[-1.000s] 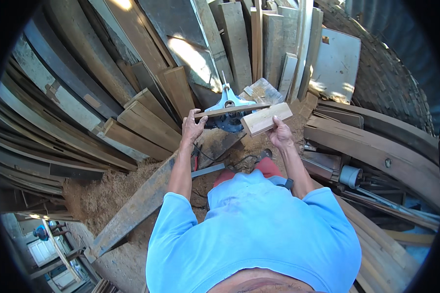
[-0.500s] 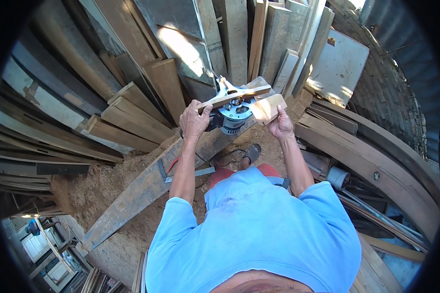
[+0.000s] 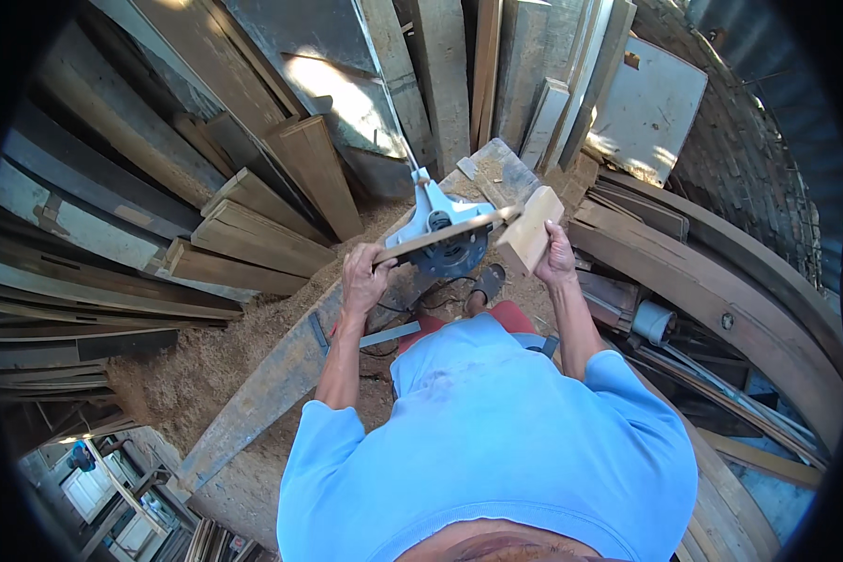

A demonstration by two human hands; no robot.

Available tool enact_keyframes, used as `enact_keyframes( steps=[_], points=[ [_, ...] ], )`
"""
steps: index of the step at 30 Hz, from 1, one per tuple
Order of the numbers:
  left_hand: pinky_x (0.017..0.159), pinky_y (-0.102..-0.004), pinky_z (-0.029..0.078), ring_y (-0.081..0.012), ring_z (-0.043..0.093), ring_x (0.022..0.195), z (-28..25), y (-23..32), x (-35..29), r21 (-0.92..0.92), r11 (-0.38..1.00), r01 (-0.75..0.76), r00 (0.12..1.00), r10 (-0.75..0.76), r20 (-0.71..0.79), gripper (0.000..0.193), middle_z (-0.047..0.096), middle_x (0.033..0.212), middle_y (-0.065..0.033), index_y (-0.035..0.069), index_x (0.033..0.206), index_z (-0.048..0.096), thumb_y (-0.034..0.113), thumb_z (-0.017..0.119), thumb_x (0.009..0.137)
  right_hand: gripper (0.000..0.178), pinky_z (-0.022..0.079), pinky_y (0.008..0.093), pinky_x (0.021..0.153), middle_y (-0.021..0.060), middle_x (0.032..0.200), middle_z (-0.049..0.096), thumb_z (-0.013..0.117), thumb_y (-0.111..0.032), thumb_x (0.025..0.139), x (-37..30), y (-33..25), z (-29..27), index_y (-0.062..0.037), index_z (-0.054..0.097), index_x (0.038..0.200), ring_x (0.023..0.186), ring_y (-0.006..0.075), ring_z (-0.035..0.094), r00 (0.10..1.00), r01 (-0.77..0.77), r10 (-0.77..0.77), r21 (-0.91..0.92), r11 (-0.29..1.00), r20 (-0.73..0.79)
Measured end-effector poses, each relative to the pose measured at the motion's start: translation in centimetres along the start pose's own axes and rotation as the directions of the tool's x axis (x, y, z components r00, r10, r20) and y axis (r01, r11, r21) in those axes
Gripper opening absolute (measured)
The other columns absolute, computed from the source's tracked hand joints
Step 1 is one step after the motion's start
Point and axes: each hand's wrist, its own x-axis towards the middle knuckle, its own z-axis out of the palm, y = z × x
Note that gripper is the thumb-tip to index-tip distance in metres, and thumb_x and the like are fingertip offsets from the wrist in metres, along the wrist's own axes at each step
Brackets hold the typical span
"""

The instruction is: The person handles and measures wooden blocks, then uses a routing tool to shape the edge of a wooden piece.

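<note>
My left hand (image 3: 362, 277) is closed on the left end of a narrow wooden strip (image 3: 445, 233), which crosses a power tool. That tool (image 3: 428, 199) has a pale metal base with arms and a dark round part below; it looks like a router. I cannot tell whether the strip is fixed to it. In my right hand (image 3: 556, 255) is a pale wooden block (image 3: 532, 231), tilted beside the strip's right end. The fingers grip the block's right edge.
A long weathered plank (image 3: 253, 398) runs diagonally under the tool, with a metal-bladed square (image 3: 391, 334) by my left forearm. Sawdust (image 3: 211, 365) covers the ground at left. Leaning boards (image 3: 440, 84) line the back; curved timbers (image 3: 721, 281) lie at right.
The tool has tipped, and its motor body is now less visible. My left hand and the strip are lower. The block has turned upright and moved slightly right, away from the tool.
</note>
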Motion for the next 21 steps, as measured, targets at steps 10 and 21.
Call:
enact_keyframes(
  steps=[10,21],
  points=[
    [0.077,-0.0448,0.049,-0.0382,0.062,0.086,0.5,1.6,-0.8,-0.048,0.998,0.052,0.999,-0.052,0.006,0.026,0.064,0.091,-0.0174,0.003,0.1,0.062,0.017,0.077,0.084,0.046,0.058,0.0394,0.087,0.0151,0.108,0.071,0.053,-0.033,0.098,-1.5,-2.7,-3.1,0.0026,0.058,0.126,0.092,0.0251,0.072,0.996,-0.09,0.09,-0.104,0.991,-0.004],
    [0.085,-0.044,0.052,-0.039,0.066,0.098,-1.4,2.7,-1.2,0.142,0.977,0.159,0.958,-0.188,0.219,0.036,0.068,0.103,-0.0208,0.004,0.112,0.061,0.02,0.075,0.083,0.049,0.057,0.0362,0.087,0.0134,0.11,0.071,0.047,-0.036,0.101,-4.3,-3.8,-3.9,0.0009,0.056,0.131,0.095,0.0228,0.071,0.992,0.087,-0.089,0.023,0.996,0.095]
  ],
)
